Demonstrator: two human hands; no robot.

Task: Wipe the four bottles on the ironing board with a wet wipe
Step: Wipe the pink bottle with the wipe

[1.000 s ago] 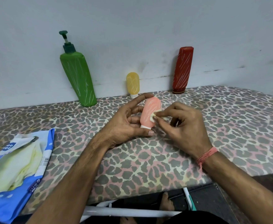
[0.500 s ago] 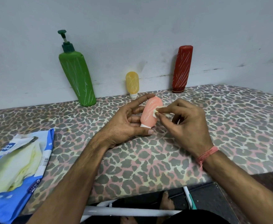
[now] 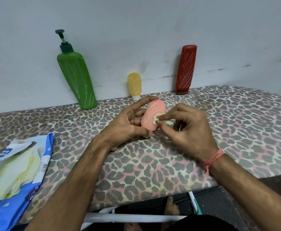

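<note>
Left hand [image 3: 126, 124] gripped the pink bottle [image 3: 152, 116] just above the ironing board [image 3: 153, 164], long axis tilted up and away. Right hand [image 3: 186, 129] pinched the wet wipe [image 3: 159, 120] against the bottle's right flank; next stroke probably ran along that axis.

Four bottles out here: green pump bottle [image 3: 76, 80], yellow bottle [image 3: 134, 85], red bottle [image 3: 186, 69], pink bottle [image 3: 152, 116]. One wipe [image 3: 156, 119], one wipes pack [image 3: 14, 172].
</note>
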